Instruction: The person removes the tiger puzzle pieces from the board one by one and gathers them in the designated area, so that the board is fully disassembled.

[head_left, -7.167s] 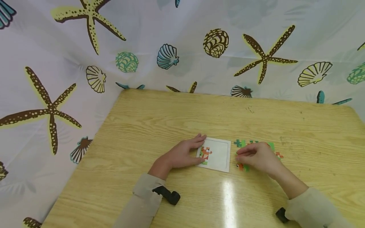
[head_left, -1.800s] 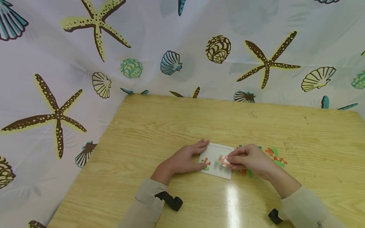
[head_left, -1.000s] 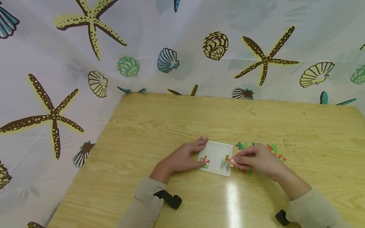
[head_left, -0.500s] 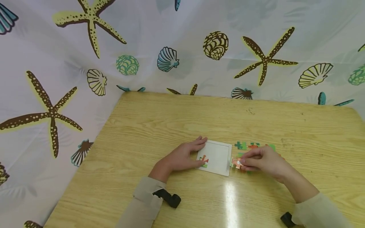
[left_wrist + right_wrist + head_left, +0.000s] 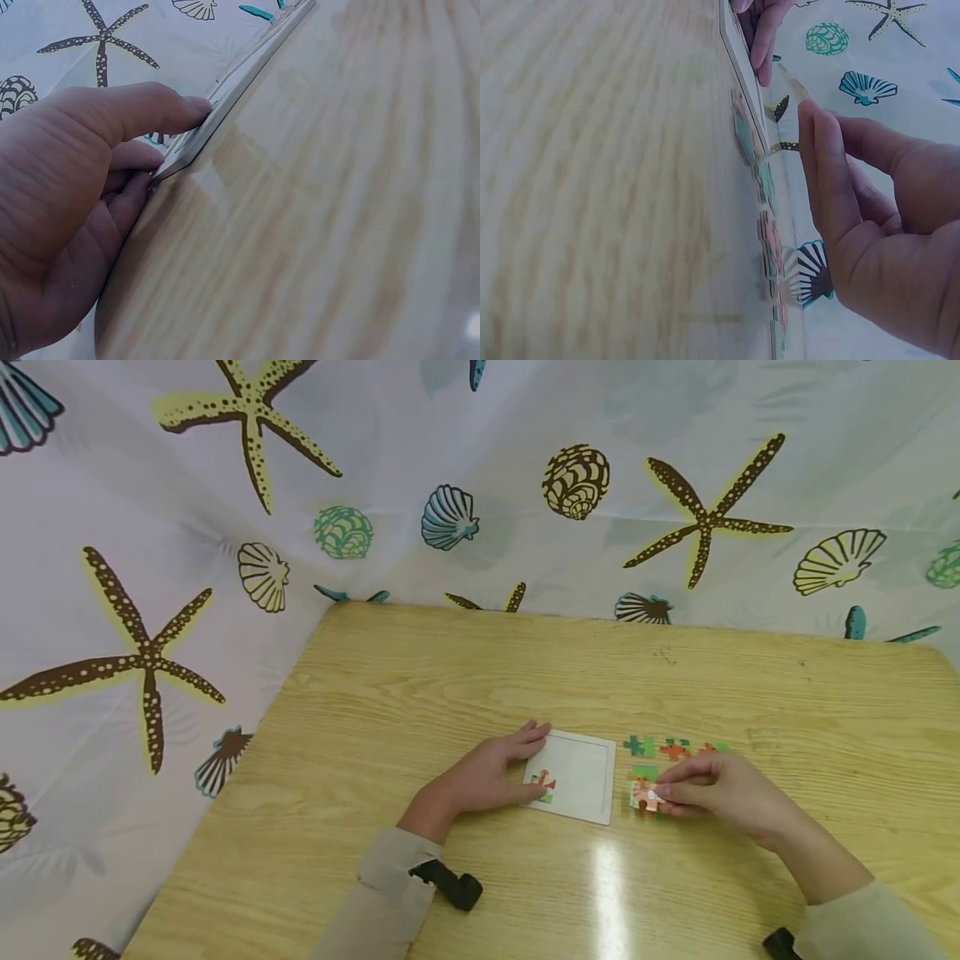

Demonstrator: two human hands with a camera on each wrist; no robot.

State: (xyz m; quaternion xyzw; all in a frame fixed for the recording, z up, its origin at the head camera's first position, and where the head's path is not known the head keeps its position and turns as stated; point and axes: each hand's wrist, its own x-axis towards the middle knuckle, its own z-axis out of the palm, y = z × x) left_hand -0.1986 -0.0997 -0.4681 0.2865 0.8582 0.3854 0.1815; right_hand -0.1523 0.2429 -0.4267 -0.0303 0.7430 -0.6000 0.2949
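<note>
A white puzzle tray (image 5: 579, 772) lies flat on the wooden table. My left hand (image 5: 483, 777) holds its left side; the left wrist view shows the thumb pressing on the tray's edge (image 5: 196, 139) and the fingers curled at the corner. Orange-and-green jigsaw pieces (image 5: 543, 783) sit in the tray's lower left, partly under the thumb. Between thumb and fingertips, my right hand (image 5: 738, 797) pinches an orange jigsaw piece (image 5: 645, 795), right of the tray and above other loose pieces. In the right wrist view this piece (image 5: 793, 81) appears edge-on.
Loose jigsaw pieces lie right of the tray: a green one (image 5: 639, 746), an orange one (image 5: 675, 749) and several partly hidden by my right hand. A patterned curtain (image 5: 495, 543) hangs behind the table (image 5: 450, 668) and along its left side.
The orange piece, in the tray at first, is now in my right hand. That hand has carried it rightward from above the tray to above the loose pieces. My left hand stays on the tray.
</note>
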